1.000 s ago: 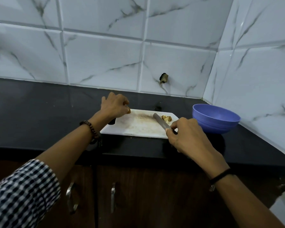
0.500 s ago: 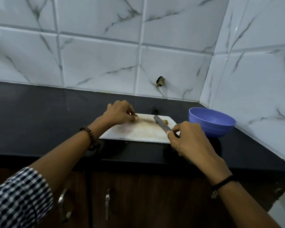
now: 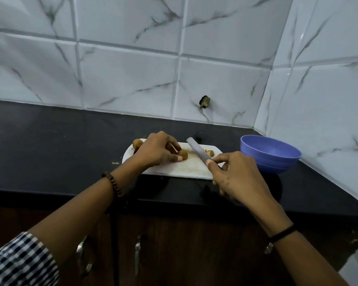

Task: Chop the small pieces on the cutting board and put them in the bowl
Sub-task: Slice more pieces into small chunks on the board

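A white plastic cutting board (image 3: pixel 184 171) lies near the front edge of the black stone bench (image 3: pixel 50 151). The left hand (image 3: pixel 157 149) rests on the board, fingertips curled round a small round brown piece (image 3: pixel 183 154). The right hand (image 3: pixel 236 174) grips a grey-bladed knife (image 3: pixel 196 150), its blade slanted over the board's right half, just beside chopped yellowish bits (image 3: pixel 208 152) near the far right corner. Another whole brown piece (image 3: pixel 137 143) sits at the far left corner. A round purple-blue plastic bowl (image 3: pixel 271 153) stands just right of the board.
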